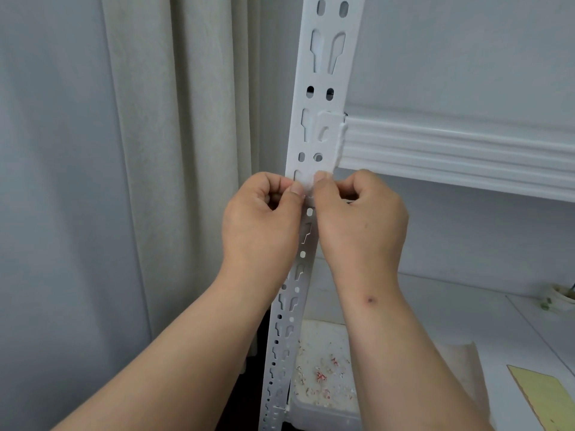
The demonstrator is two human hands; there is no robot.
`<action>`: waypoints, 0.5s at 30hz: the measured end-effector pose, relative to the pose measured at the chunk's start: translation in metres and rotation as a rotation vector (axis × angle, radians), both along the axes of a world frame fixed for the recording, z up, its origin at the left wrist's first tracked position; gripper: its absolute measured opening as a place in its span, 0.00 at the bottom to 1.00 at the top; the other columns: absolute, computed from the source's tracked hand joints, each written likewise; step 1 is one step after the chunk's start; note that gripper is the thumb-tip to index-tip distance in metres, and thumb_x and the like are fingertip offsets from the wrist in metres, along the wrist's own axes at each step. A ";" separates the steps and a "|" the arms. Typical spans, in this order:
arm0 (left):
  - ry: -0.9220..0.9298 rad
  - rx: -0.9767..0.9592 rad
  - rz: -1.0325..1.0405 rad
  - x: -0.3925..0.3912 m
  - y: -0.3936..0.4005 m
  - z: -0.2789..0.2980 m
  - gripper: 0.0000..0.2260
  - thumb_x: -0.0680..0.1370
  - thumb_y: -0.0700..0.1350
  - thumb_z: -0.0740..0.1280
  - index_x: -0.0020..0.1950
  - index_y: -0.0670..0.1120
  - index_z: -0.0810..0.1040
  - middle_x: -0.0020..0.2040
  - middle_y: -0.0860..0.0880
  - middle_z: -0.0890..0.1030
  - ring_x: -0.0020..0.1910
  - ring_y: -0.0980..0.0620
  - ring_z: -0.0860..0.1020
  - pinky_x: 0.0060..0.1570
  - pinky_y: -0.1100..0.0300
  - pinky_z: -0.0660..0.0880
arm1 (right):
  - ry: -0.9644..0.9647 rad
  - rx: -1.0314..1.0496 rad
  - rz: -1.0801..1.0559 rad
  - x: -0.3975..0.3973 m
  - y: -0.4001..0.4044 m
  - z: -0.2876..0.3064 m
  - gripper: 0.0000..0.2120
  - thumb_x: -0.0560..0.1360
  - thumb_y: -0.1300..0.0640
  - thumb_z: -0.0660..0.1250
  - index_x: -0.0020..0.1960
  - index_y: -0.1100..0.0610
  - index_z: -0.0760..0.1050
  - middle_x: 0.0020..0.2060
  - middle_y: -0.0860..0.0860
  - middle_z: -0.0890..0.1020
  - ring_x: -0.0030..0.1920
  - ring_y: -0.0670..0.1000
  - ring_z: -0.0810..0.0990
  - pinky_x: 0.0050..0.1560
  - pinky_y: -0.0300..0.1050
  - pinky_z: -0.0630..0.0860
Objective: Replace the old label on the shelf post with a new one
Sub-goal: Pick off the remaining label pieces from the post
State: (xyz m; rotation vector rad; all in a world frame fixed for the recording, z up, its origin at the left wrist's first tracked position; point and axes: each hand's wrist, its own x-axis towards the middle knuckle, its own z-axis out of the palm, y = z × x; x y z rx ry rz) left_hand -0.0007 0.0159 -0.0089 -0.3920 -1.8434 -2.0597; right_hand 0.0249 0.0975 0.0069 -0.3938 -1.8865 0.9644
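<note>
A white perforated shelf post (pixel 323 98) runs up the middle of the view. A small white label (pixel 306 185) lies on the post's face just below a pair of round holes. My left hand (pixel 264 222) pinches the label's left edge between thumb and curled fingers. My right hand (pixel 361 219) pinches its right edge, thumb tip flat on the post. The label is white on white, so its outline is faint and partly hidden by my thumbs.
A ribbed white shelf beam (pixel 451 150) joins the post on the right. A pale curtain (pixel 174 150) hangs left of the post. Below sit a white tray (pixel 323 377) with red-and-white scraps, a yellow-green sheet (pixel 547 399), and a small cup (pixel 563 298) at the far right.
</note>
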 end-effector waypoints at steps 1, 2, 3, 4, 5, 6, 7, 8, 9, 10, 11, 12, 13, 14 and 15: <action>-0.002 -0.003 0.001 0.000 0.000 0.000 0.06 0.78 0.43 0.68 0.41 0.46 0.79 0.37 0.48 0.84 0.35 0.55 0.79 0.39 0.59 0.76 | 0.001 -0.011 0.004 -0.001 0.000 0.001 0.15 0.73 0.46 0.66 0.33 0.55 0.72 0.29 0.47 0.78 0.34 0.50 0.76 0.37 0.44 0.69; -0.001 -0.005 0.002 0.000 0.000 0.000 0.06 0.78 0.43 0.68 0.41 0.46 0.79 0.37 0.48 0.84 0.35 0.54 0.79 0.39 0.59 0.76 | 0.005 -0.012 0.002 -0.002 -0.001 0.001 0.15 0.73 0.47 0.66 0.33 0.55 0.71 0.29 0.48 0.78 0.34 0.50 0.76 0.37 0.44 0.69; 0.002 -0.008 0.001 0.000 0.000 0.000 0.06 0.78 0.43 0.68 0.41 0.46 0.79 0.37 0.48 0.84 0.35 0.55 0.79 0.39 0.59 0.76 | 0.013 -0.010 -0.003 -0.003 -0.001 0.001 0.15 0.73 0.48 0.66 0.32 0.55 0.71 0.29 0.48 0.78 0.34 0.51 0.76 0.36 0.44 0.70; 0.006 -0.013 -0.001 0.000 0.000 0.000 0.06 0.78 0.43 0.68 0.41 0.46 0.79 0.37 0.49 0.84 0.34 0.55 0.78 0.38 0.60 0.76 | 0.021 -0.006 -0.008 -0.003 -0.001 0.000 0.15 0.73 0.49 0.66 0.32 0.55 0.71 0.29 0.49 0.78 0.34 0.51 0.76 0.37 0.45 0.70; 0.010 -0.018 -0.002 0.001 -0.001 0.000 0.06 0.78 0.43 0.68 0.41 0.47 0.79 0.36 0.49 0.83 0.34 0.56 0.77 0.37 0.61 0.75 | 0.028 -0.003 -0.012 -0.004 -0.001 -0.001 0.14 0.73 0.49 0.66 0.32 0.56 0.71 0.30 0.49 0.78 0.34 0.52 0.76 0.37 0.46 0.71; 0.015 -0.021 -0.001 0.000 -0.001 0.000 0.06 0.78 0.43 0.68 0.41 0.47 0.79 0.34 0.51 0.82 0.32 0.57 0.76 0.36 0.62 0.74 | 0.035 0.002 -0.016 -0.004 -0.002 -0.001 0.14 0.72 0.50 0.66 0.32 0.56 0.72 0.30 0.49 0.78 0.34 0.53 0.76 0.38 0.47 0.73; 0.017 -0.025 0.000 0.000 -0.001 0.000 0.06 0.78 0.43 0.68 0.41 0.47 0.79 0.33 0.53 0.81 0.31 0.58 0.75 0.34 0.64 0.73 | 0.042 0.008 -0.022 -0.005 -0.002 -0.002 0.13 0.72 0.51 0.66 0.33 0.57 0.72 0.29 0.50 0.78 0.34 0.53 0.76 0.38 0.48 0.74; 0.020 -0.027 0.002 0.000 -0.001 -0.001 0.06 0.78 0.43 0.68 0.40 0.47 0.79 0.31 0.56 0.79 0.30 0.59 0.74 0.33 0.66 0.72 | 0.048 0.014 -0.025 -0.005 -0.003 -0.002 0.13 0.72 0.51 0.65 0.33 0.58 0.72 0.29 0.50 0.78 0.34 0.54 0.76 0.39 0.49 0.74; 0.021 -0.028 0.002 0.000 -0.001 0.000 0.07 0.78 0.43 0.68 0.40 0.47 0.79 0.29 0.58 0.78 0.29 0.60 0.73 0.32 0.67 0.71 | 0.053 0.019 -0.027 -0.005 -0.003 -0.001 0.13 0.71 0.52 0.65 0.33 0.59 0.72 0.29 0.51 0.78 0.34 0.55 0.76 0.38 0.49 0.74; 0.021 -0.027 0.001 0.000 -0.001 -0.001 0.07 0.78 0.43 0.68 0.40 0.47 0.79 0.28 0.59 0.78 0.28 0.61 0.72 0.31 0.67 0.71 | 0.056 0.026 -0.029 -0.006 -0.003 -0.001 0.12 0.71 0.52 0.65 0.32 0.59 0.71 0.28 0.51 0.77 0.33 0.55 0.75 0.38 0.50 0.74; 0.018 -0.023 -0.001 0.000 0.000 -0.001 0.07 0.78 0.43 0.68 0.40 0.47 0.79 0.28 0.59 0.77 0.27 0.61 0.72 0.31 0.67 0.71 | 0.059 0.033 -0.034 -0.006 -0.003 -0.001 0.12 0.70 0.53 0.65 0.32 0.59 0.71 0.28 0.51 0.77 0.33 0.55 0.75 0.38 0.50 0.74; 0.016 -0.014 -0.003 0.001 0.000 -0.001 0.07 0.78 0.42 0.68 0.40 0.47 0.79 0.28 0.59 0.77 0.27 0.61 0.72 0.30 0.67 0.71 | 0.063 0.041 -0.041 -0.006 -0.004 0.000 0.12 0.70 0.53 0.64 0.32 0.59 0.70 0.27 0.51 0.76 0.32 0.55 0.74 0.38 0.51 0.74; 0.013 -0.006 -0.004 0.001 0.000 0.000 0.07 0.78 0.42 0.68 0.40 0.47 0.79 0.28 0.58 0.77 0.27 0.61 0.72 0.30 0.67 0.71 | 0.069 0.051 -0.052 -0.007 -0.004 -0.001 0.12 0.70 0.54 0.64 0.32 0.59 0.70 0.27 0.52 0.76 0.32 0.55 0.74 0.38 0.51 0.74; 0.012 0.000 -0.004 0.002 0.001 0.000 0.07 0.78 0.41 0.68 0.40 0.47 0.79 0.29 0.58 0.78 0.26 0.61 0.72 0.29 0.67 0.71 | 0.075 0.065 -0.069 -0.007 -0.005 -0.001 0.12 0.69 0.54 0.64 0.31 0.60 0.69 0.27 0.52 0.76 0.32 0.56 0.73 0.38 0.52 0.74; 0.009 0.003 -0.005 0.002 0.001 0.000 0.07 0.78 0.41 0.68 0.40 0.47 0.79 0.29 0.57 0.77 0.26 0.61 0.72 0.28 0.66 0.71 | 0.084 0.081 -0.085 -0.008 -0.005 -0.002 0.12 0.69 0.55 0.63 0.31 0.60 0.68 0.27 0.52 0.75 0.32 0.56 0.73 0.39 0.52 0.74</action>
